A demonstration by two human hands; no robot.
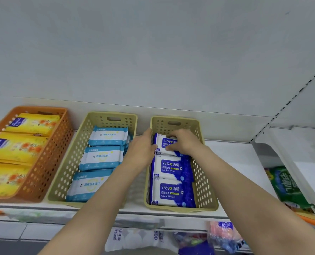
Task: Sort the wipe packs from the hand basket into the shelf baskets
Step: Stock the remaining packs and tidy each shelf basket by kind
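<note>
My right hand (183,142) pinches the rearmost blue-and-white alcohol wipe pack (166,144); my left hand (142,150) lies open against the beige perforated plastic basket (206,188). I should seat it flush behind the packs nearer my fingers.

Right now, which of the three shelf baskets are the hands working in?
The right-hand beige basket, holding dark-blue alcohol wipe packs. The right hand grips its rearmost pack; the left hand rests against its left wall.

Both hands reached into the right beige basket (206,183) on the shelf (232,157): the right hand (183,142) gripped the rearmost blue alcohol-wipe pack (164,144), the left hand (140,150) touching its left end.
</note>
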